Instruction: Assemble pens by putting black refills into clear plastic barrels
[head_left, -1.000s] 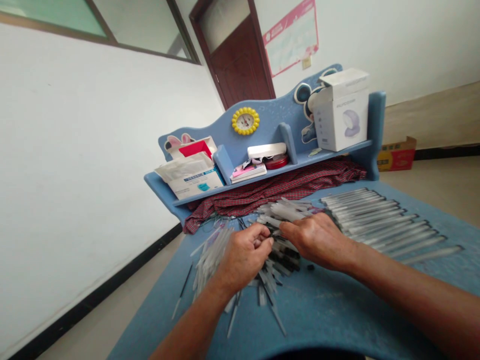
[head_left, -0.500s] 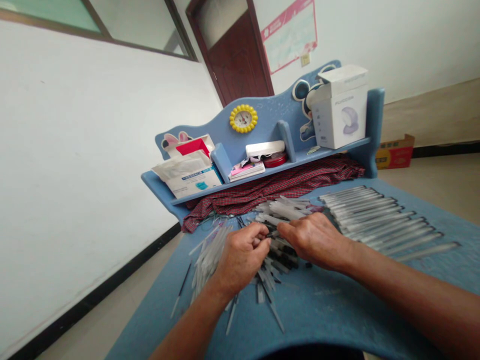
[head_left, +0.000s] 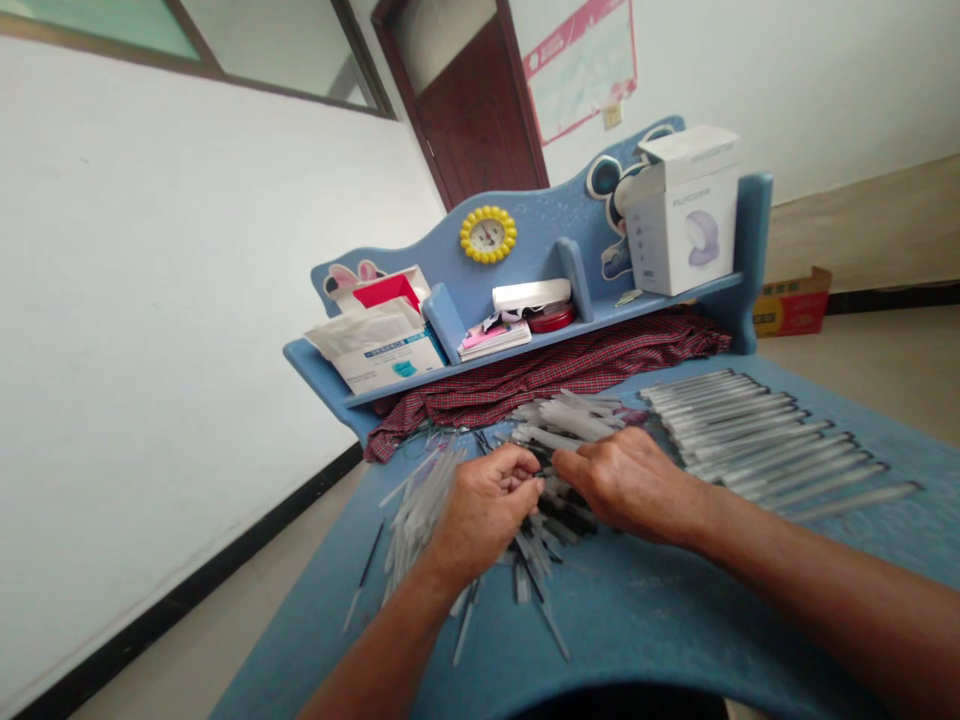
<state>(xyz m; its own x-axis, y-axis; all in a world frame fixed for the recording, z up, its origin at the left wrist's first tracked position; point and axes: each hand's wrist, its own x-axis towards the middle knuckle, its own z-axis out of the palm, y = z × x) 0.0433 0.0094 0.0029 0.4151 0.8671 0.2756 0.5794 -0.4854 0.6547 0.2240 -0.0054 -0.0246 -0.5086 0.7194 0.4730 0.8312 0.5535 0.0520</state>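
Note:
Over a loose heap of pen parts (head_left: 536, 560) on the blue desk, my two hands are close together. The fingers of my left hand (head_left: 491, 500) curl into a pinch; whatever lies between them is too small to make out. My right hand (head_left: 619, 475) is closed, its fingertips hidden behind the knuckles, so its hold cannot be seen. Translucent refill tubes (head_left: 424, 510) lie in a bundle left of my left hand. Behind my hands is a pile of clear pen barrels (head_left: 574, 415). To the right, several pens with dark tips (head_left: 757, 435) lie side by side in a row.
The blue desk (head_left: 622, 630) has a back shelf carrying a white box (head_left: 686, 220), a mask box (head_left: 394, 365), papers and a red round tin (head_left: 551, 318). A red checked cloth (head_left: 525, 375) is bunched below the shelf. A cardboard box (head_left: 791, 303) stands on the floor.
Almost nothing differs. My hands stay at the same spot over the heap, with only slight shifts of the fingers; the view has moved a little.

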